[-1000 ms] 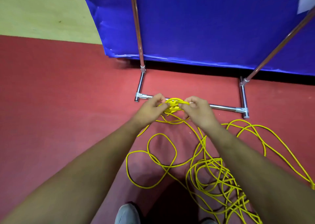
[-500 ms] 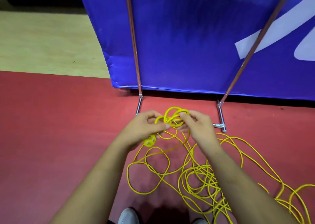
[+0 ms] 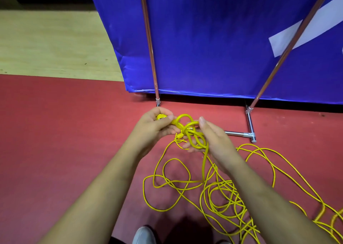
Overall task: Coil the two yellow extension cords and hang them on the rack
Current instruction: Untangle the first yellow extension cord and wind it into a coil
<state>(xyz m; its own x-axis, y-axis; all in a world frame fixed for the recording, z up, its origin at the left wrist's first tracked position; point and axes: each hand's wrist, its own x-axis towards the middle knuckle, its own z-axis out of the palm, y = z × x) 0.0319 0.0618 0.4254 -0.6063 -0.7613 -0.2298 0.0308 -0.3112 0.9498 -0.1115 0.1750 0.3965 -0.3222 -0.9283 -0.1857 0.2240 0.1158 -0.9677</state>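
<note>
Head view. Both hands were bare. Left grip (image 3: 156, 127) was curled round the yellow plug (image 3: 160, 117), thumb and fingertips pinching it. Right grip (image 3: 213, 138) was mostly uncurled: fingers near straight, thumb raised, with a small knot of loops (image 3: 187, 132) lying across them rather than clenched.

Both were held above the red floor (image 3: 55, 141), just in front of the base bar of the rack (image 3: 239, 133). One strand dropped from the knot to the yellow extension cords (image 3: 220, 193). These lay in a loose tangle on the floor at its near right, well apart from the far-left edge where red met pale boards (image 3: 46, 43). Could not tell one cord from the other in the heap. Rack uprights stood against a blue banner (image 3: 222, 39); no cord was on the part of the rack that showed.

Judgement: the step in hand was freeing the plug end from the knot before coiling, so the task was at an early stage.

To do it well:
- Keep the plug pinned in the left.
- Feed it back through the loops rather than hauling the strand taut, which would likely tighten the knot.
- Then lay even loops into one hand, drawing slack off the top of the heap.
</note>
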